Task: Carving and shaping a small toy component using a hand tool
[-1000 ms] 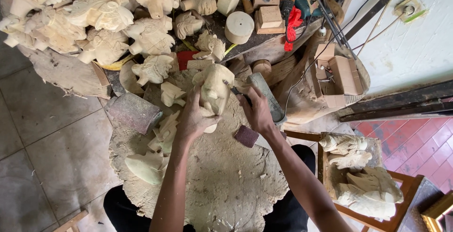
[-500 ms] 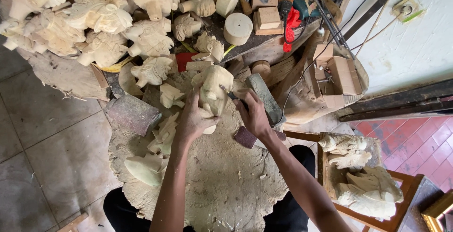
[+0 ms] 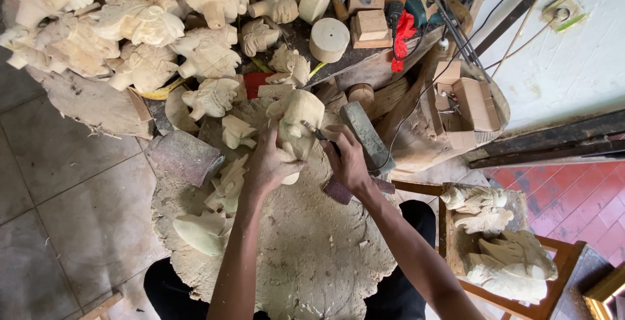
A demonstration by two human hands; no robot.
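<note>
While we are looking down from the head camera, we are seeing the left hand (image 3: 268,164) wrapping its grip around a pale wooden carving (image 3: 296,125), fingers closed against its left side and holding it upright on the round stump worktop (image 3: 306,255). We are seeing the right hand (image 3: 345,160) pinching a slim chisel (image 3: 314,132), its grip pressed tight on the handle and the metal tip touching the carving's right side. A grey sharpening stone (image 3: 364,134) is lying just beside the right hand, towards the wall. Smaller rough carvings (image 3: 231,177) are lying to the left of the left hand on the same worktop, and a heap of finished pale carvings (image 3: 143,27) is sitting well apart at the top left. A short wooden cylinder (image 3: 329,39) is standing near small wooden blocks (image 3: 370,27) above the hands. More carvings are filling a wooden crate (image 3: 495,248) at the lower right.
</note>
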